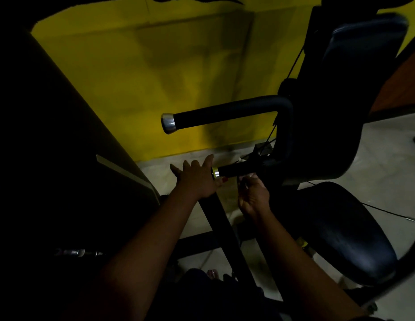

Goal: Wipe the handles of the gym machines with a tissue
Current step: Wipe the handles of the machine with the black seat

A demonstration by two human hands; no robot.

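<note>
**Clearance around the two handles**

Open gap between upper handle (225, 114) and lower handle (234, 171); yellow wall (155, 66) lies well behind it. Free room left of both chrome ends, closed farther left by a dark panel (51, 135). Left grip (197, 179) at the lower handle's end cap, right grip (254, 198) just beneath that handle. Right side blocked: bent tube (286, 126), cables (271, 135), back pad (364, 54), seat pad (340, 232). Slanted frame bar (222, 228) runs under both grips.

Two black handles, an upper handle (225, 114) and a lower handle (234, 170). Two chrome end caps, one per handle: upper cap (168, 123), lower cap (215, 173). Two cushions: one back pad (364, 42), one seat pad (340, 230). Two hands, both mine: left hand (197, 177), right hand (254, 195).
</note>
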